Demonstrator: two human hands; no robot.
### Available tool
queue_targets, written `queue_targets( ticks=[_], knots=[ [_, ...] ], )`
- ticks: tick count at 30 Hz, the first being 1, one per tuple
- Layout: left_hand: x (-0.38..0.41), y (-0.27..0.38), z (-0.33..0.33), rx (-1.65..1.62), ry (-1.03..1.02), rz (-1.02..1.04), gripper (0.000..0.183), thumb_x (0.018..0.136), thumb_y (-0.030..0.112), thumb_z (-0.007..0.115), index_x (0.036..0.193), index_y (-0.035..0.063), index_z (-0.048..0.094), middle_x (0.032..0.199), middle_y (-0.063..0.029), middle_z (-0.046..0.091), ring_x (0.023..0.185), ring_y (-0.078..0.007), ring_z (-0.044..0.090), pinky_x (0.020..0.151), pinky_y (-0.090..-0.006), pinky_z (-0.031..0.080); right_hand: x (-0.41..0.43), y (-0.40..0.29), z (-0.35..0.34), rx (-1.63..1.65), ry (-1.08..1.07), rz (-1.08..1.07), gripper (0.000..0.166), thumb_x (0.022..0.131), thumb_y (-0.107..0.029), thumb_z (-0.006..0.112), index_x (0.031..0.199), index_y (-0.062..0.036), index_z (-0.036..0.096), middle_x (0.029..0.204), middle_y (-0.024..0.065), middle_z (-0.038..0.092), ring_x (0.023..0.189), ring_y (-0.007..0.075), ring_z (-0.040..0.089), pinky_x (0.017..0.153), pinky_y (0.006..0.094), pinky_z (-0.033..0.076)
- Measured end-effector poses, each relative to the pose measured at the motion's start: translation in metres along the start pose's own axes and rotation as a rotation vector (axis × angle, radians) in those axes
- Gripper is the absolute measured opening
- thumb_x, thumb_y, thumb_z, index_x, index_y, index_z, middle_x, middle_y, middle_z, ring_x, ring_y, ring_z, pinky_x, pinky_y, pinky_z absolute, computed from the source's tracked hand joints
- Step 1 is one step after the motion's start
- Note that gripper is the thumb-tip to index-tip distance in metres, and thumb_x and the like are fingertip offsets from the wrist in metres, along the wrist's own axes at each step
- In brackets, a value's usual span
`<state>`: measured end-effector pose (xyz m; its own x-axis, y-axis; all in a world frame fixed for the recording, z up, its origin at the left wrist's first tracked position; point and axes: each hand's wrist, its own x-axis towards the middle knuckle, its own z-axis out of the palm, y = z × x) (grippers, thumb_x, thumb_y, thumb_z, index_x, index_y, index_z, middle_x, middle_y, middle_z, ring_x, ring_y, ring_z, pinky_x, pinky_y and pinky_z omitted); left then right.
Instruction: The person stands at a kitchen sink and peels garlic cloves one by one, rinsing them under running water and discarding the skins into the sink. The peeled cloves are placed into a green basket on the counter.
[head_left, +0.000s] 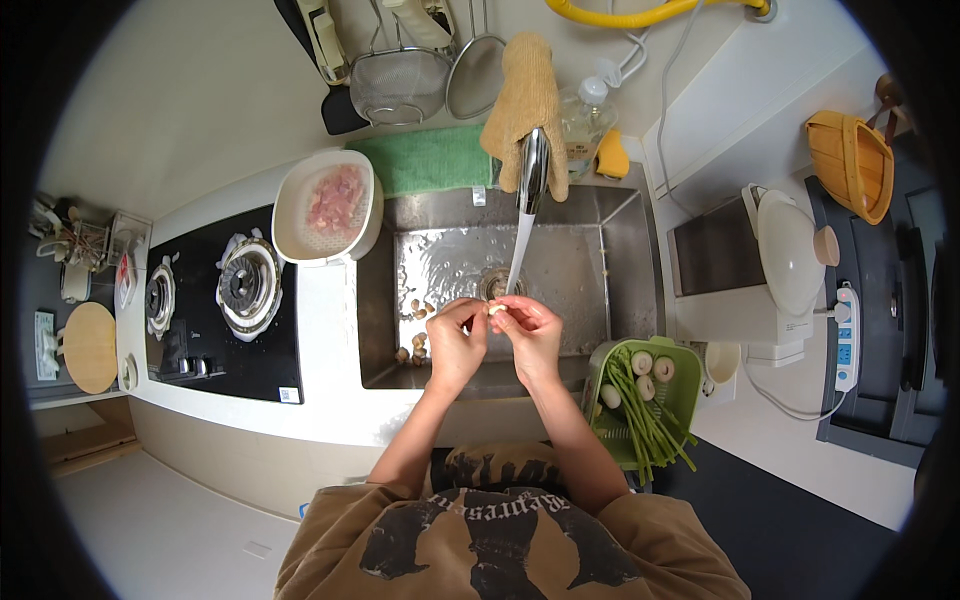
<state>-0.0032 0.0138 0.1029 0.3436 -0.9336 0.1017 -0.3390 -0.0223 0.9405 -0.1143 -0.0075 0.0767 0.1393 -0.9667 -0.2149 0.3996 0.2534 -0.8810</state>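
Observation:
Over a stainless steel sink (566, 259), my left hand (457, 341) and my right hand (534, 334) meet at the fingertips. Between them they pinch a small pale piece (495, 308), which looks like a peeled garlic clove. Water (523, 247) runs from the chrome faucet (533, 169) just beyond my fingers. Several brownish cloves or small pieces (418, 349) lie in the sink to the left of my left hand. A green basket (694, 375) at the sink's right front corner holds green stalks (645, 420) and white mushrooms (664, 368).
A white basket (285, 232) of raw meat (335, 199) stands at the sink's left back corner, beside a black gas hob (214, 300). A tan cloth (525, 97) drapes the faucet. Behind the sink are a green towel (435, 159) and a clear bottle (589, 124).

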Motion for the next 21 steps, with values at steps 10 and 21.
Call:
queue_targets(
  ticks=[10,21],
  knots=[
    [0.002,-0.019,0.004,-0.164,-0.019,-0.211,0.011,0.086,-0.001,0.057,0.083,-0.0073,0.066,0.075,-0.0076,0.067,0.066,-0.0075,0.059,0.06,-0.022,0.048,-0.002,-0.001,-0.006,0.136,0.004,0.125,0.022,0.083,0.005,0.063,0.104,0.0047,0.06,0.09,0.0116,0.066,0.073,0.0133,0.06,0.064,0.0245,0.049],
    [0.006,-0.033,-0.007,-0.258,0.124,-0.337,0.01,0.086,0.003,0.061,0.084,-0.0039,0.067,0.068,-0.0044,0.064,0.055,-0.0078,0.052,0.053,-0.0221,0.043,0.003,-0.005,-0.011,0.038,0.007,0.027,0.023,0.076,0.01,0.066,0.095,0.0007,0.058,0.086,0.0048,0.061,0.077,0.0099,0.06,0.069,0.0219,0.05]
  ],
)
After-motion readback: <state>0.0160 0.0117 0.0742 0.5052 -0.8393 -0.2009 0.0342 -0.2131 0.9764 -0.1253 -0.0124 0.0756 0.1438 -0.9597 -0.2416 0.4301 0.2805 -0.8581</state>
